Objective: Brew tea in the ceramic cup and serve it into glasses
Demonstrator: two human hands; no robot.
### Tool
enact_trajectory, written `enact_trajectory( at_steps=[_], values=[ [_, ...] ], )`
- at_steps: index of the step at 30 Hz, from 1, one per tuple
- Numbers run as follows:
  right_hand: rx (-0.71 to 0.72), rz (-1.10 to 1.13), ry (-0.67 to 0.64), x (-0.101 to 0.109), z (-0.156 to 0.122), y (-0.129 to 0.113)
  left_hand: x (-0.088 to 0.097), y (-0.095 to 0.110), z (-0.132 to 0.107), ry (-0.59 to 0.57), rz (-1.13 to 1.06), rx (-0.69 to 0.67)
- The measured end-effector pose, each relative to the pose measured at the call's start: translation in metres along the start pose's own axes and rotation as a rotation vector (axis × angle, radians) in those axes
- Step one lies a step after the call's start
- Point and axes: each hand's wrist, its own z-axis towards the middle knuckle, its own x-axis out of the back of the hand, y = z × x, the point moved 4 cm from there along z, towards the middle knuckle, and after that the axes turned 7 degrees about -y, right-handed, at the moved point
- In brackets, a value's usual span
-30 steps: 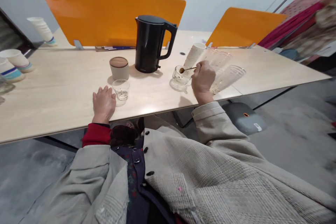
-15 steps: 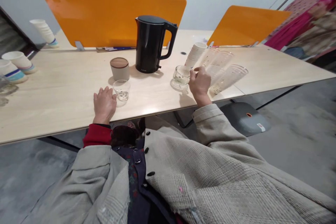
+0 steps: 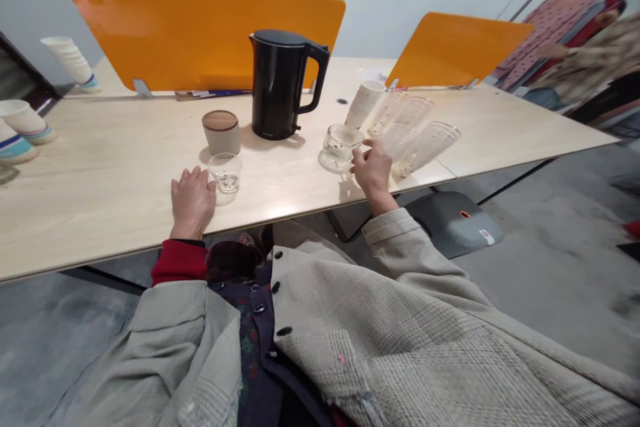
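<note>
My right hand, fingers pinched narrow on nothing I can make out, sits just beside a ribbed glass cup near the front edge of the table, where one stray knuckle could tip it; my left hand lies flat.

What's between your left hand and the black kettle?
In the head view, a small clear glass stands between the left hand and the black kettle.
</note>
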Motion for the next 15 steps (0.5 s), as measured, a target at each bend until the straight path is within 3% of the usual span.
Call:
enact_trajectory(
  at_steps=[15],
  values=[
    [-0.092,0.094,-0.135,-0.023,0.024,-0.027,0.009,0.003,0.002,-0.015,0.001,-0.031]
  ],
)
